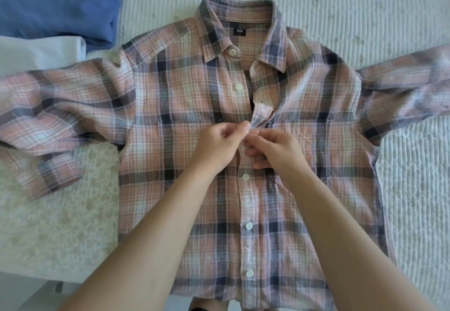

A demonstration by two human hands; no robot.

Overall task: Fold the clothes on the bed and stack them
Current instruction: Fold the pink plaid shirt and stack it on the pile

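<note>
Your left hand (219, 142) and right hand (272, 147) are both pinching the soft pink plaid flannel shirt's (185, 96) placket at frame centre, fingers curled tight.

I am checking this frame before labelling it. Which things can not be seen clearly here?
Head view only:
- Button under the left hand and right hand: fingers cover it.
- Plaid shirt: right cuff cut by the frame edge, sleeve blurred.
- Collar label: print too small.
- Blue cloth: cut by the edge.
</note>
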